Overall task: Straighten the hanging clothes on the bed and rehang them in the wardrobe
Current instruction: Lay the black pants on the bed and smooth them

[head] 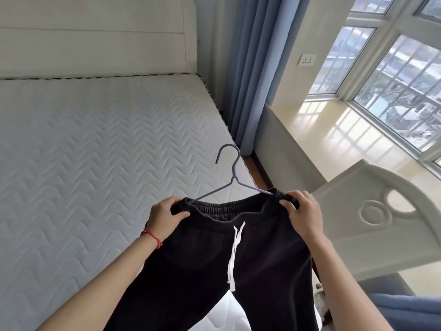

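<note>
A pair of black drawstring trousers (260, 254) hangs in front of me over the bed's right edge. A grey wire hanger (232, 173) sits inside the elastic waistband, its hook sticking up and away from me. My left hand (164, 215) grips the left end of the waistband and my right hand (301, 215) grips the right end, stretching it wide. A white drawstring (235, 249) dangles down the front. The trouser legs drop out of view below. No wardrobe is in view.
The bare quilted mattress (95, 163) fills the left, with a cream headboard (95, 37) behind. A white carved footboard (381, 225) stands to the right. Blue curtains (253, 68), a window sill (334, 139) and large windows (393, 80) lie beyond.
</note>
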Action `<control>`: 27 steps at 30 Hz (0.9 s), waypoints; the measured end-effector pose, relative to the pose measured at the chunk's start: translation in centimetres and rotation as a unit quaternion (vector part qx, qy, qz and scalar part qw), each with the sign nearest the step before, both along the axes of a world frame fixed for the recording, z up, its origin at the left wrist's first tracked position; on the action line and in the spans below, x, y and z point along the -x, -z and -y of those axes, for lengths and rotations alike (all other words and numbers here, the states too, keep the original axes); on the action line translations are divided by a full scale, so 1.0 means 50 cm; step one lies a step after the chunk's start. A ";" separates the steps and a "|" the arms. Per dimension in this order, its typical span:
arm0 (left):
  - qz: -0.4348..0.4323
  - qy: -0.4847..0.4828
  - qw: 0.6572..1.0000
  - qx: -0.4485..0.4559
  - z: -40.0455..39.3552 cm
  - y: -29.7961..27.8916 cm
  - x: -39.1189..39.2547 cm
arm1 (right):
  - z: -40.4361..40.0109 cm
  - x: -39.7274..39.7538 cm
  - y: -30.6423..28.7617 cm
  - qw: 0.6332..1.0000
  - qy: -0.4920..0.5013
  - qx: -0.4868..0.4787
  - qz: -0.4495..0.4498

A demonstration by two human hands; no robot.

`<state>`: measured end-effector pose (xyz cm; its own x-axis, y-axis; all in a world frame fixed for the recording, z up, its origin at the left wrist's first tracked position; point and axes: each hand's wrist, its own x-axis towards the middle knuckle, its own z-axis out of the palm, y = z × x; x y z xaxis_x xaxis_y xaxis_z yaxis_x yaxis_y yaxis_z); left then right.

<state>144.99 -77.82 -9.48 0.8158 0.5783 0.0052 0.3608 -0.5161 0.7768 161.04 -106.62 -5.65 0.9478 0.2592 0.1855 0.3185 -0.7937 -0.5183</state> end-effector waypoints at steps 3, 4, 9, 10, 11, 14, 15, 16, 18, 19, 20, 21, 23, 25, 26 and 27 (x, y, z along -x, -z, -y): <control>-0.019 0.012 1.000 -0.017 -0.020 0.024 -0.023 | -0.024 -0.041 0.027 1.000 -0.002 0.005 -0.010; -0.026 0.014 0.999 -0.022 -0.028 0.034 -0.035 | -0.034 -0.057 0.040 1.000 -0.003 0.009 -0.015; -0.069 0.003 0.996 -0.055 -0.065 0.137 -0.118 | -0.083 -0.167 0.157 0.999 -0.018 0.031 -0.035; -0.078 0.000 0.995 -0.062 -0.073 0.170 -0.140 | -0.094 -0.193 0.193 0.998 -0.021 0.037 -0.037; -0.086 -0.007 0.994 -0.066 -0.080 0.206 -0.163 | -0.106 -0.220 0.233 0.998 -0.026 0.045 -0.038; -0.126 -0.037 0.989 -0.070 -0.105 0.326 -0.222 | -0.139 -0.284 0.367 0.995 -0.052 0.077 -0.049; -0.140 -0.046 0.987 -0.069 -0.112 0.369 -0.236 | -0.149 -0.301 0.414 0.993 -0.060 0.087 -0.054; -0.153 -0.052 0.985 -0.068 -0.119 0.407 -0.247 | -0.156 -0.315 0.455 0.991 -0.067 0.094 -0.060; -0.177 -0.061 0.980 -0.074 -0.129 0.495 -0.264 | -0.172 -0.339 0.551 0.989 -0.080 0.104 -0.068; -0.188 -0.061 0.977 -0.082 -0.135 0.535 -0.271 | -0.179 -0.349 0.595 0.988 -0.085 0.105 -0.070; -0.199 -0.061 0.974 -0.092 -0.141 0.575 -0.277 | -0.189 -0.359 0.637 0.988 -0.088 0.106 -0.072; -0.207 -0.062 0.971 -0.100 -0.147 0.612 -0.282 | -0.200 -0.367 0.677 0.987 -0.089 0.108 -0.074; -0.230 -0.065 0.964 -0.113 -0.162 0.675 -0.295 | -0.227 -0.382 0.747 0.986 -0.087 0.121 -0.076; -0.246 -0.073 0.959 -0.124 -0.181 0.724 -0.312 | -0.255 -0.399 0.804 0.984 -0.086 0.131 -0.082; -0.238 -0.079 0.960 -0.127 -0.193 0.743 -0.323 | -0.267 -0.410 0.827 0.985 -0.084 0.126 -0.081; -0.223 -0.083 0.963 -0.130 -0.204 0.758 -0.336 | -0.278 -0.423 0.846 0.987 -0.080 0.116 -0.076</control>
